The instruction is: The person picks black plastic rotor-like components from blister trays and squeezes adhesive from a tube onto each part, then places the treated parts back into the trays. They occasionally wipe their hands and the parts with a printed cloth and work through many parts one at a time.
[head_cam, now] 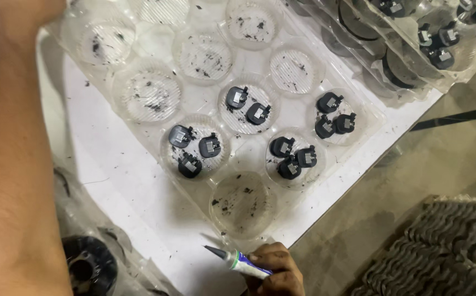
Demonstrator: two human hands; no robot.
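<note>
At the bottom centre of the frame, the right hand (275, 268) has its grip closed around a small tube with a grey pointed nozzle (237, 260), tip aimed toward the left, above the white desk (139, 203). Just above the tube lies a clear plastic tray (205, 104) of round ribbed wells, flecked with black debris. Four wells at centre and centre right hold small black round parts (194, 149) with grey inserts, three to a well except one with two; the nearest well, just above the nozzle, has only debris. Along the left edge, the left forearm (13, 153) crosses the frame; its hand is out of view. Upper right: further clear trays with similar black parts (438, 46).
</note>
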